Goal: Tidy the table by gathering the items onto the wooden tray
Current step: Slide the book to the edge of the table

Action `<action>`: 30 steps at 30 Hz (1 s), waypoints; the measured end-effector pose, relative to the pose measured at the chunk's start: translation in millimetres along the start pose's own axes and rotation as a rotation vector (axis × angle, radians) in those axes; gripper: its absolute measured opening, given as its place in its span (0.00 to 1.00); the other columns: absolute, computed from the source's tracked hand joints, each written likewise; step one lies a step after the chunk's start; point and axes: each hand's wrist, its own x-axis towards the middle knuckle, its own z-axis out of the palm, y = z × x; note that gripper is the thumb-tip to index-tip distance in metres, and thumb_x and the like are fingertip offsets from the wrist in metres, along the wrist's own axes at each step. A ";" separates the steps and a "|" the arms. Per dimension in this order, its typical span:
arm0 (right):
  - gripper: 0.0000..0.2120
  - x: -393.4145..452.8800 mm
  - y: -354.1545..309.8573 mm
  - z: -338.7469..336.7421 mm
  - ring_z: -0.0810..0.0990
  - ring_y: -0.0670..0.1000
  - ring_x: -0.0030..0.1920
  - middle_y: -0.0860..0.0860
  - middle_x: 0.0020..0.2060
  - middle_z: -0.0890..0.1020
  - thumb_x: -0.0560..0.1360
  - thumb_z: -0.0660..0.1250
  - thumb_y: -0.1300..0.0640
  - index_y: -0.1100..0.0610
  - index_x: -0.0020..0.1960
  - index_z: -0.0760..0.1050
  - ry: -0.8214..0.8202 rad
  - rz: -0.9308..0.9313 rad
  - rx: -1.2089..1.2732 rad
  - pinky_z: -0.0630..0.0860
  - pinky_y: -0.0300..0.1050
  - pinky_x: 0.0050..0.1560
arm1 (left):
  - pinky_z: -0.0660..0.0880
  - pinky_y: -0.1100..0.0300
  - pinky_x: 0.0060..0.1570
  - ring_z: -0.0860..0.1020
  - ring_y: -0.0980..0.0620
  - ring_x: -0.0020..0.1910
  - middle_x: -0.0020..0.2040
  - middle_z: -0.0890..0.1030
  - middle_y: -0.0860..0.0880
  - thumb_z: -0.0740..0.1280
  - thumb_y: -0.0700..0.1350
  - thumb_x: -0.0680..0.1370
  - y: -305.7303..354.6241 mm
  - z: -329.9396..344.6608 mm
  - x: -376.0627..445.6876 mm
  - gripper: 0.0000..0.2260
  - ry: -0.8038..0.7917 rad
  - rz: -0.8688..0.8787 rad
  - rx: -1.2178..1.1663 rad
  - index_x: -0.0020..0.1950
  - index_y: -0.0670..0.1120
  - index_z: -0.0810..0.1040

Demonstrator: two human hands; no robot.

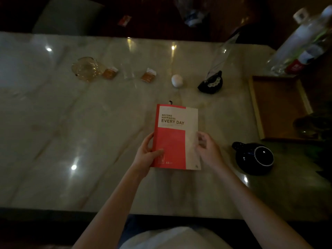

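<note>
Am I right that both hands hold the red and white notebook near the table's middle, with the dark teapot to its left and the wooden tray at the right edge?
Not quite. In the head view the dark teapot sits to the right of the red and white notebook, not its left. The rest holds: the left hand and right hand grip the notebook, and the wooden tray lies at the right edge.

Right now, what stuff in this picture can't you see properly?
Head view:
- Wooden tray: its right side is lost in shadow and cut by the picture edge.
- Clear plastic bottles: blurred, tops cut off at the corner.
- Red-and-white notebook: small print too tiny; left hand covers its spine edge, right hand its other edge.
- Small black object with white dots: too dark to identify.
- Black round teapot: details swallowed by darkness.
</note>
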 end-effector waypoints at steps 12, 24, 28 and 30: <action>0.09 -11.9 -80.1 103.4 0.81 0.50 0.38 0.56 0.42 0.82 0.74 0.63 0.65 0.66 0.54 0.76 -0.146 0.230 0.341 0.80 0.41 0.35 | 0.81 0.51 0.42 0.83 0.48 0.41 0.51 0.80 0.43 0.65 0.30 0.73 58.1 -136.5 0.1 0.29 -0.099 0.012 -0.023 0.68 0.51 0.63; 0.07 -23.3 -154.5 226.2 0.80 0.49 0.38 0.53 0.39 0.81 0.75 0.64 0.66 0.65 0.52 0.75 -0.077 0.207 0.391 0.78 0.34 0.27 | 0.81 0.50 0.41 0.83 0.48 0.40 0.49 0.81 0.43 0.65 0.31 0.73 116.9 -270.9 6.1 0.29 -0.157 0.008 0.085 0.69 0.50 0.61; 0.04 -21.8 -170.2 250.8 0.80 0.49 0.38 0.53 0.40 0.81 0.75 0.64 0.65 0.62 0.49 0.75 -0.085 0.206 0.377 0.79 0.37 0.30 | 0.81 0.50 0.42 0.83 0.48 0.41 0.50 0.81 0.42 0.65 0.31 0.73 126.0 -297.7 3.8 0.29 -0.140 0.018 0.087 0.70 0.50 0.61; 0.02 -21.5 -177.5 259.6 0.80 0.48 0.37 0.53 0.39 0.81 0.74 0.65 0.65 0.61 0.46 0.76 -0.095 0.194 0.369 0.80 0.37 0.30 | 0.81 0.50 0.42 0.83 0.48 0.41 0.50 0.81 0.43 0.65 0.31 0.73 129.3 -307.3 1.7 0.29 -0.129 0.032 0.093 0.70 0.51 0.62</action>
